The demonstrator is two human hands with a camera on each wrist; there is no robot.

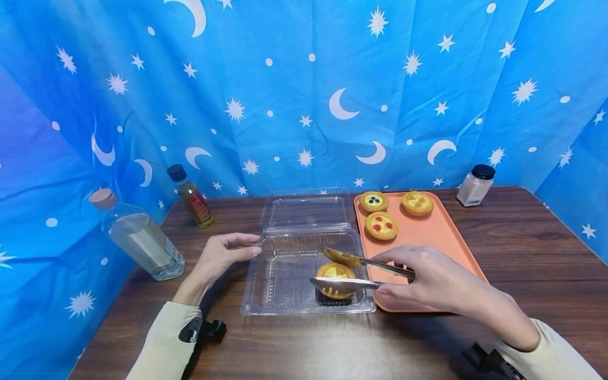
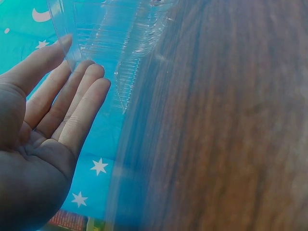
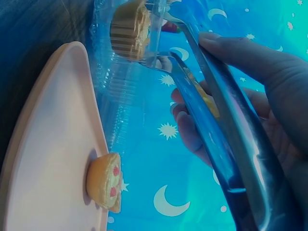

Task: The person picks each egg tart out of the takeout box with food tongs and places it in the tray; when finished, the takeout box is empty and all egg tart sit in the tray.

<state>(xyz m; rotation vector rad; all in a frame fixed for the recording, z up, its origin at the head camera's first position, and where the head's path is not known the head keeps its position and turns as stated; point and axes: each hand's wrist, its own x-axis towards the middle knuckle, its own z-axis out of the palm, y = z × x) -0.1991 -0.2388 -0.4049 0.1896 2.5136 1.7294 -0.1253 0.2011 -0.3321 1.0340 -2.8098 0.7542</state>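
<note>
My right hand (image 1: 432, 272) grips metal tongs (image 3: 211, 110), thumb on one arm and fingers against the other. The tongs' two tips straddle a golden egg tart (image 1: 335, 274) in the right part of a clear plastic box (image 1: 285, 311). One tip lies beyond the tart, the other crosses its near side; whether both touch is unclear. In the right wrist view the tart (image 3: 127, 31) shows its ribbed side. My left hand (image 1: 220, 256) touches the box's left rim with thumb and fingertips. Its fingers (image 2: 79, 113) look fairly straight, with a gap to the thumb.
An orange tray (image 1: 442, 243) right of the box bears a tart with red pieces (image 1: 381, 226), one with dark berries (image 1: 373, 201) and one with yellow pieces (image 1: 417, 203). Bottles (image 1: 142, 243) (image 1: 195, 200) stand left; a black-capped jar (image 1: 476, 186) stands back right.
</note>
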